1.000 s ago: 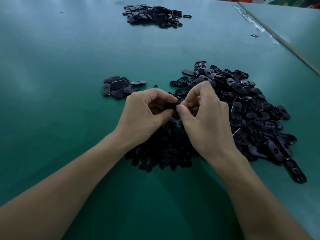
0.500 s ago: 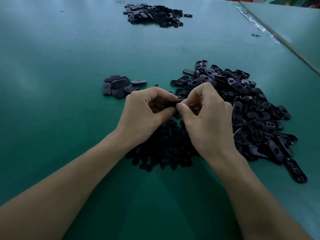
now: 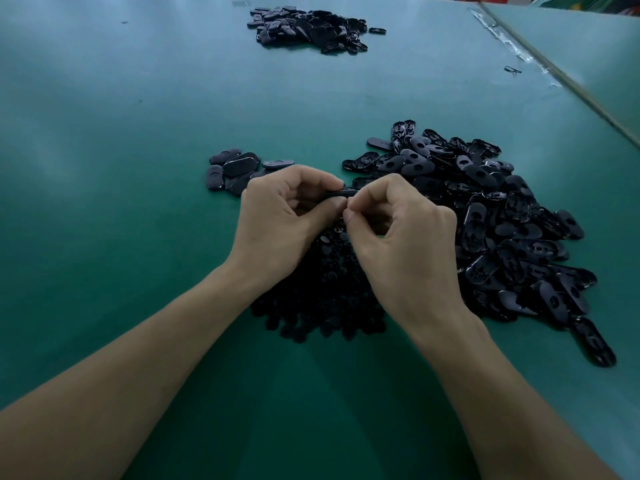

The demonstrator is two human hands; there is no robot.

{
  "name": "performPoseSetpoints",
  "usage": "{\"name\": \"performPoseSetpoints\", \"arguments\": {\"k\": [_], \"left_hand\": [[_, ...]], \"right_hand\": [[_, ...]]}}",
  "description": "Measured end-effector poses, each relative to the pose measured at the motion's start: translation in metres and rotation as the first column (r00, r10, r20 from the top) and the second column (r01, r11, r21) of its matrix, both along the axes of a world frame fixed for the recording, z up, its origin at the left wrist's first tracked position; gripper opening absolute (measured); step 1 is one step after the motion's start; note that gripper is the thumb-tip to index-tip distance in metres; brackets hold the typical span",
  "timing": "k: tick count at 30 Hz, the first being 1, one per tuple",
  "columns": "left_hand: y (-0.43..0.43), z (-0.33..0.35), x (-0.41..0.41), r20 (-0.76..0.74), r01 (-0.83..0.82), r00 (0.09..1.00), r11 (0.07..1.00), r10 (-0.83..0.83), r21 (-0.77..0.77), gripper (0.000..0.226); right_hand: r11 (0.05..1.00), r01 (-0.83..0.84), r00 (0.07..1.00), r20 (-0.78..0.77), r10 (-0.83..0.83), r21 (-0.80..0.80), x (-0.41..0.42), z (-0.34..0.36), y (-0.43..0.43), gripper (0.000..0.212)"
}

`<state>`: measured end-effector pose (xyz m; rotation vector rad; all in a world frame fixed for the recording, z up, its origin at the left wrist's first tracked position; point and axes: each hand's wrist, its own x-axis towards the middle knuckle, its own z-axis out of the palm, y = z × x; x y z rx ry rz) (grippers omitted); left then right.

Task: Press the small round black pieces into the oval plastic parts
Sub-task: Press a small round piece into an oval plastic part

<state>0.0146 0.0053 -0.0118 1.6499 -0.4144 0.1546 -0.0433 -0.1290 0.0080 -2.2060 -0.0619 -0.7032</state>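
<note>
Held piece: one oval plastic part, seen edge-on, sits right between the two hands, lifted clear of the table.
Left hand: the left hand grips the part's left end, forefinger over the top and thumb beneath, the other fingers curled under.
Right hand: the right hand is curled tight, with thumb and forefinger tips pinching at the part's right end. Whether a round piece sits between those tips, I cannot tell.
Fingertips: both hands' tips meet at the part, touching one another.
Round stock: the small round black pieces lie in a dark heap directly under both hands and wrists, spilling toward the forearms.
Oval stock: a big heap of loose ovals lies just beside the right hand on its outer side, reaching beyond the knuckles and back past the wrist.
Small cluster: a few ovals lying flat sit just beyond the left hand's knuckles, partly hidden by them.
Far pile: another dark pile lies well beyond both hands.
Open room: bare green table spreads wide outside the left hand, and between the hands and the far pile.
Edge: a taped seam runs diagonally well beyond the right hand, past the oval heap, with a small clip near it.
</note>
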Motion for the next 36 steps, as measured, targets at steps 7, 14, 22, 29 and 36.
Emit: {"name": "performPoseSetpoints", "arguments": {"k": [7, 14, 22, 29, 36], "left_hand": [[0.000, 0.001, 0.002, -0.031, -0.008, 1.000, 0.999, 0.007, -0.036, 0.031], [0.000, 0.002, -0.002, -0.025, 0.053, 0.998, 0.999, -0.054, -0.012, 0.030], [0.001, 0.000, 0.000, -0.057, 0.066, 0.996, 0.995, -0.071, -0.078, 0.028], [0.002, 0.000, 0.000, -0.081, 0.094, 0.991, 0.985, -0.107, -0.146, 0.026], [0.001, 0.000, 0.000, -0.109, 0.085, 0.989, 0.988, -0.099, -0.131, 0.025]], "right_hand": [[0.984, -0.049, 0.998, -0.026, 0.054, 0.169, 0.003, 0.000, -0.005, 0.016], [0.974, -0.003, 0.998, -0.058, 0.017, 0.228, 0.005, -0.001, -0.008, 0.021], [0.973, 0.050, 0.994, -0.105, -0.027, 0.225, 0.006, -0.002, -0.009, 0.021], [0.952, 0.047, 0.989, -0.145, -0.002, 0.304, 0.009, -0.002, -0.012, 0.025], [0.956, 0.031, 0.989, -0.146, 0.013, 0.292, 0.007, -0.002, -0.012, 0.028]]}}
